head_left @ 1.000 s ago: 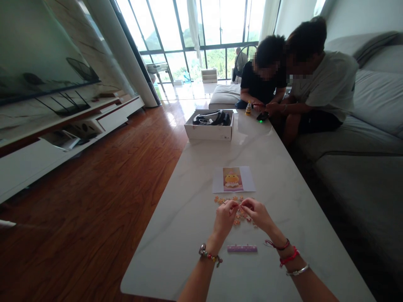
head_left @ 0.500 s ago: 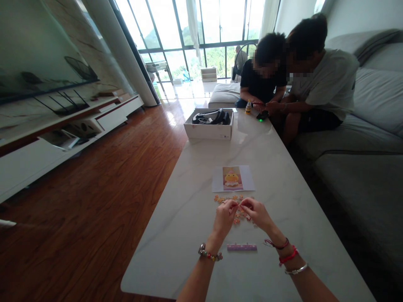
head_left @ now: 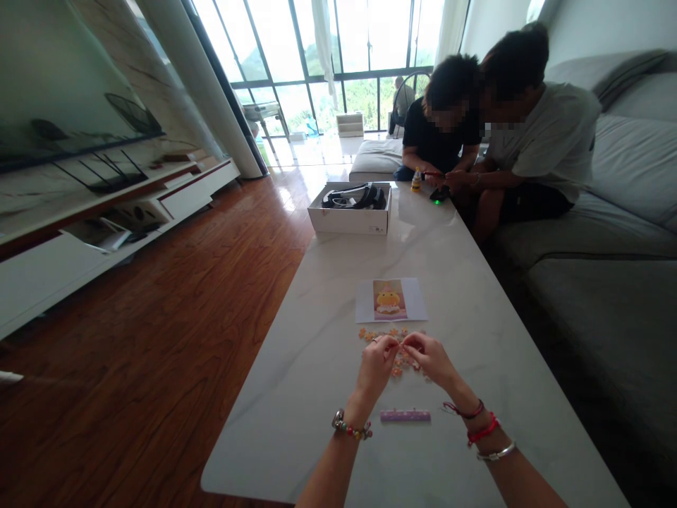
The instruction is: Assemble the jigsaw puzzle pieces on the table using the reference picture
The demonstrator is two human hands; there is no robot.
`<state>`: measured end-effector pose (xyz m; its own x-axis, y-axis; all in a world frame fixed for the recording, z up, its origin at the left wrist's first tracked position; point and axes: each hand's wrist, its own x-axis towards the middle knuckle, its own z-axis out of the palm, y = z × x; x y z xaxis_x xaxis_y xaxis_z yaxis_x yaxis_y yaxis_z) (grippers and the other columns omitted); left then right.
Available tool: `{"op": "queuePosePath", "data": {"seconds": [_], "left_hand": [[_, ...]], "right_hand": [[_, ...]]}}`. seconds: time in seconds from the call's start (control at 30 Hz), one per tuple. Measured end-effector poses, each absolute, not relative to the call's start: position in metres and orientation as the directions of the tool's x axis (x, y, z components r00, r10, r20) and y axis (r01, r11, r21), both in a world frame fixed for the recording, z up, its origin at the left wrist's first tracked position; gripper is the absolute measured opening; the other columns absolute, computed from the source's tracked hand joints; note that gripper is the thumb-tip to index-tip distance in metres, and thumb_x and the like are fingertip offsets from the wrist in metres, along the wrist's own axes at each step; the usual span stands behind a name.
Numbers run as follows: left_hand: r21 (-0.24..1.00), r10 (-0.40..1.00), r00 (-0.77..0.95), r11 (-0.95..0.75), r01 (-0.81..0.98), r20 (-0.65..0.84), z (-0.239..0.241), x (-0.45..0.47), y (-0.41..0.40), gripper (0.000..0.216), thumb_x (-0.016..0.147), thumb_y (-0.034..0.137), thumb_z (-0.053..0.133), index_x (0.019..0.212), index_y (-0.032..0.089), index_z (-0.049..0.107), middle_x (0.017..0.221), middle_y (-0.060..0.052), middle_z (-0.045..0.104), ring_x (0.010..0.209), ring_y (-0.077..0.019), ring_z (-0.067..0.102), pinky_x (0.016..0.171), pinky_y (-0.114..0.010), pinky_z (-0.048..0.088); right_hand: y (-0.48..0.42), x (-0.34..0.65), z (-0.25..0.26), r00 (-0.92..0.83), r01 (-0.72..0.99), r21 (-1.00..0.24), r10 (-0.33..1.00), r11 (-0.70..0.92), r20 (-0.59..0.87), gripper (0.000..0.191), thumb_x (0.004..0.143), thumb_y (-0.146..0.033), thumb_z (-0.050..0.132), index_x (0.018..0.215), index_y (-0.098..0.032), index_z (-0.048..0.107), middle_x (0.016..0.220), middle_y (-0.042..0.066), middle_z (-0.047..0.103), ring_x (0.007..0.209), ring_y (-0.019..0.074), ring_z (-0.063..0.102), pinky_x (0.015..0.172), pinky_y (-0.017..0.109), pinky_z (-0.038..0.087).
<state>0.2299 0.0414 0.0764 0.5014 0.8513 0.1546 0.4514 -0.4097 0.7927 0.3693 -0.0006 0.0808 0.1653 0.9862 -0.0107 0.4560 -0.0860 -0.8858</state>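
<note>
Over a scatter of small orange and pale jigsaw puzzle pieces (head_left: pixel 398 370), both my hands meet fingertip to fingertip. My left hand (head_left: pixel 378 360) is closed in a pinch, and my right hand (head_left: pixel 431 358) pinches close against it. A tiny pale bit shows between the fingertips, apparently a puzzle piece; the fingers cover most of it. Nearer me, between my wrists, lies a purple strip (head_left: pixel 405 415) with small tabs along its upper edge, like joined puzzle pieces. Beyond the pile, a sheet of paper (head_left: pixel 415 300) carries a printed picture of a yellow figure.
The white marble-look table (head_left: pixel 296 395) stretches away from me. Farther along it stand an open white box (head_left: pixel 346 220) with a black device inside, and a small yellow-and-white bottle (head_left: pixel 416 180). Two people sit on the grey sofa (head_left: pixel 608 282) at right, bent over something in their hands.
My hands stay pinched together in nearly the same spot. The whole view has shifted very slightly; the puzzle pieces, strip and paper lie as before.
</note>
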Motion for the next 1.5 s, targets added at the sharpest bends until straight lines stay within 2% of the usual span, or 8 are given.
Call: {"op": "queuePosePath", "data": {"seconds": [0.23,0.8,1.0,1.2,1.5], "left_hand": [[0.798,0.855,0.493,-0.405,0.446,0.159,0.075,0.230,0.041,0.013,0.078,0.026,0.045,0.076,0.019,0.057,0.075,-0.001,0.060,0.071,-0.0112,0.055,0.063,-0.021,0.043],[0.789,0.855,0.492,-0.412,0.457,0.162,0.073,0.230,0.040,0.015,0.079,0.026,0.044,0.076,0.018,0.056,0.074,-0.002,0.060,0.069,-0.0106,0.055,0.063,-0.021,0.042],[0.806,0.818,0.574,-0.367,0.464,0.043,0.070,0.222,0.016,0.013,0.078,0.024,0.046,0.074,0.018,0.056,0.074,-0.001,0.060,0.069,-0.0103,0.054,0.063,-0.020,0.042],[0.823,0.777,0.624,-0.298,0.484,-0.086,0.058,0.207,-0.014,0.012,0.076,0.023,0.047,0.074,0.017,0.057,0.073,-0.001,0.061,0.068,-0.0101,0.053,0.061,-0.020,0.041],[0.826,0.778,0.614,-0.256,0.502,-0.132,0.048,0.205,-0.017,0.012,0.075,0.023,0.047,0.075,0.017,0.058,0.073,-0.001,0.062,0.069,-0.0106,0.054,0.061,-0.020,0.042]], "right_hand": [[-0.002,0.368,0.080,0.167,0.440,-0.893,0.986,-0.096,-0.024,0.019,0.073,-0.033,0.048,0.072,-0.018,0.059,0.065,0.001,0.062,0.056,0.0126,0.055,0.050,0.021,0.040],[-0.003,0.369,0.078,0.138,0.475,-0.878,0.990,-0.058,0.009,0.016,0.073,-0.028,0.049,0.073,-0.017,0.059,0.066,0.002,0.062,0.059,0.0121,0.055,0.054,0.022,0.040],[-0.032,0.365,0.076,0.124,0.490,-0.867,0.992,-0.090,-0.033,0.014,0.073,-0.028,0.051,0.074,-0.017,0.059,0.071,0.002,0.062,0.064,0.0118,0.055,0.059,0.022,0.040],[-0.067,0.355,0.066,0.063,0.481,-0.862,0.987,-0.157,-0.145,0.015,0.073,-0.029,0.051,0.073,-0.016,0.059,0.067,0.001,0.061,0.059,0.0102,0.052,0.056,0.021,0.038],[-0.070,0.354,0.051,0.094,0.459,-0.862,0.976,-0.216,-0.195,0.016,0.072,-0.030,0.052,0.075,-0.016,0.060,0.068,0.002,0.062,0.060,0.0111,0.054,0.056,0.021,0.040]]}}
